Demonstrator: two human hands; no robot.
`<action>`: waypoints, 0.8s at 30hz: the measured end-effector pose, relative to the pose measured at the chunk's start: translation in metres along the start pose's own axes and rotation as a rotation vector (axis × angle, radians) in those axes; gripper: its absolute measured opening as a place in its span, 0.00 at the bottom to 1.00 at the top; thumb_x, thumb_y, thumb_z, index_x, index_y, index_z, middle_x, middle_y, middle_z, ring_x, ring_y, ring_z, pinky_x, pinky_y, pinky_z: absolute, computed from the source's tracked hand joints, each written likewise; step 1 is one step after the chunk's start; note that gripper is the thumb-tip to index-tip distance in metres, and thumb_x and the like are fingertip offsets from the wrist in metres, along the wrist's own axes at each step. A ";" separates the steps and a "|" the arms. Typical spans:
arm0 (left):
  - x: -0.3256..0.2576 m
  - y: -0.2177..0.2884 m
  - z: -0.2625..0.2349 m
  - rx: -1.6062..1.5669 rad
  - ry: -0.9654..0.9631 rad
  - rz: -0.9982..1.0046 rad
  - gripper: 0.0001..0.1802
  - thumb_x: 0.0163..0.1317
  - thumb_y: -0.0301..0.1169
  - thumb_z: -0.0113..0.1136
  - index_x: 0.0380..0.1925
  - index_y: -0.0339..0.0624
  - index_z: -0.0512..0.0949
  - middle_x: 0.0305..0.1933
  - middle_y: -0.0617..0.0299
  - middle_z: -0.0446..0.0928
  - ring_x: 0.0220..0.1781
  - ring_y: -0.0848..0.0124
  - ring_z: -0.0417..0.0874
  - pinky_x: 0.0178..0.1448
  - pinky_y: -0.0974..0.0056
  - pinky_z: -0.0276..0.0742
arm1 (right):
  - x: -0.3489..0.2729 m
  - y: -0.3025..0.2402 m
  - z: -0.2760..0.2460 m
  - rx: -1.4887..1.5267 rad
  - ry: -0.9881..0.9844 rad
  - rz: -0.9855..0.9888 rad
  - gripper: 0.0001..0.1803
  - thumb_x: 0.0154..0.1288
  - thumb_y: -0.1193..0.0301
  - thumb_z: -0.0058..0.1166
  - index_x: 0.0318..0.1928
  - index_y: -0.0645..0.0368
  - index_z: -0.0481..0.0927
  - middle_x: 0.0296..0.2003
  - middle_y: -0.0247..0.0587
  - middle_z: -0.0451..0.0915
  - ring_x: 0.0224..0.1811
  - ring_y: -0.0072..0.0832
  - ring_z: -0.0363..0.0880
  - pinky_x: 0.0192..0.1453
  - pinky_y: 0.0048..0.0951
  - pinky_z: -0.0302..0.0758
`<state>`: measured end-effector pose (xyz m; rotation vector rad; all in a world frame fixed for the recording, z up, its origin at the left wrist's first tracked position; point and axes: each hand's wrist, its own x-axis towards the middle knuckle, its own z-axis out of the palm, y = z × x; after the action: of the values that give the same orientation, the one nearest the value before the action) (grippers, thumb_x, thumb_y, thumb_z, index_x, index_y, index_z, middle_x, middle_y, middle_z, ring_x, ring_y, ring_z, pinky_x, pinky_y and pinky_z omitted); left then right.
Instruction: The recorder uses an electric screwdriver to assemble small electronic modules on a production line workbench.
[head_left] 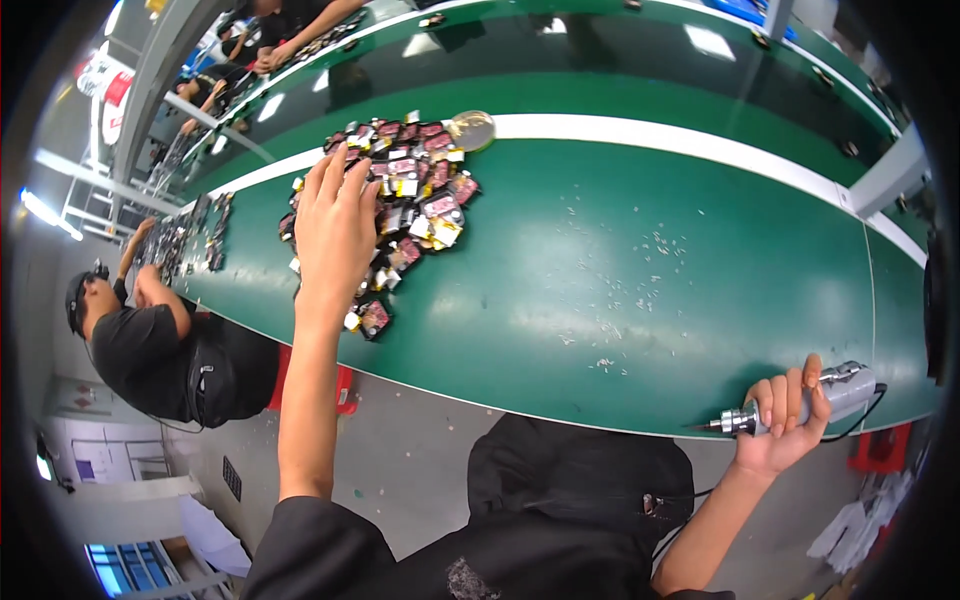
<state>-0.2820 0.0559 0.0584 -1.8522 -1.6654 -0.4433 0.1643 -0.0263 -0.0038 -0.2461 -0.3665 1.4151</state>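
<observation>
Small flat parts (410, 190), dark pink, black and yellowish, lie heaped in a loose pile on the green tabletop (640, 250), toward its far left side and just short of the white stripe (700, 145) that runs along it. Your left hand (335, 230) is stretched out over the near left edge of that pile, palm down, its fingers (345, 175) spread and resting on the parts; whether any part is pinched under them you cannot tell from this view. A few loose parts sit apart from the heap beside your left wrist, near the tabletop's front edge. A round, shiny dish (472, 128) lies at the far right corner of the pile, touching the white stripe.

Your right hand (785, 425) is well apart from the pile, at the front right edge of the tabletop. Its fingers are closed around a silver electric screwdriver (800, 405), held lying sideways with its tip pointing left and its black cable (865, 410) trailing off to the right. Tiny pale scraps (640, 280) are scattered over the green surface between your two hands.

To your left, another person in a black shirt (150, 355) sits at the same tabletop, with a second spread of dark parts (190, 235) in front of them.
</observation>
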 end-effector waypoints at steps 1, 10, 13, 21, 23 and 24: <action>0.004 0.017 -0.002 -0.017 -0.003 0.009 0.13 0.61 0.27 0.59 0.46 0.37 0.79 0.57 0.53 0.76 0.58 0.54 0.75 0.61 0.56 0.71 | -0.001 0.000 0.001 -0.009 0.012 -0.012 0.04 0.67 0.72 0.43 0.38 0.59 0.66 0.12 0.28 0.57 0.11 0.18 0.55 0.21 0.24 0.60; 0.034 0.125 0.030 -0.528 -0.189 0.294 0.10 0.54 0.23 0.63 0.38 0.36 0.80 0.41 0.56 0.77 0.45 0.58 0.79 0.49 0.56 0.76 | -0.004 -0.002 -0.002 0.004 0.007 0.022 0.04 0.67 0.71 0.43 0.38 0.58 0.66 0.12 0.28 0.59 0.11 0.19 0.56 0.22 0.25 0.61; 0.037 0.129 0.038 -0.518 -0.216 0.319 0.08 0.55 0.24 0.63 0.35 0.36 0.80 0.39 0.58 0.77 0.42 0.60 0.80 0.44 0.57 0.78 | -0.003 -0.001 0.000 0.030 -0.004 0.017 0.04 0.67 0.71 0.42 0.38 0.58 0.66 0.12 0.28 0.59 0.11 0.19 0.57 0.22 0.26 0.61; 0.040 0.130 0.039 -0.447 -0.131 0.446 0.04 0.57 0.21 0.57 0.29 0.33 0.72 0.31 0.55 0.73 0.33 0.58 0.77 0.35 0.57 0.75 | -0.005 -0.004 -0.002 0.084 -0.017 0.035 0.04 0.67 0.71 0.42 0.38 0.58 0.66 0.12 0.29 0.60 0.11 0.19 0.57 0.22 0.26 0.62; 0.039 0.139 0.028 -0.536 -0.106 0.387 0.04 0.57 0.21 0.56 0.30 0.33 0.70 0.29 0.54 0.72 0.31 0.57 0.76 0.35 0.56 0.74 | -0.009 -0.007 -0.003 0.072 -0.005 0.019 0.04 0.67 0.71 0.42 0.38 0.58 0.67 0.12 0.29 0.60 0.11 0.19 0.57 0.22 0.26 0.62; 0.032 0.146 0.016 -0.650 -0.133 0.275 0.03 0.59 0.21 0.53 0.30 0.33 0.69 0.27 0.54 0.71 0.29 0.57 0.75 0.35 0.57 0.72 | -0.008 -0.006 -0.003 0.070 -0.006 0.021 0.05 0.67 0.71 0.42 0.38 0.58 0.67 0.12 0.28 0.59 0.11 0.19 0.57 0.22 0.26 0.62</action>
<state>-0.1371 0.0867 0.0349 -2.5858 -1.4081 -0.8270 0.1703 -0.0351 -0.0052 -0.1892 -0.3197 1.4472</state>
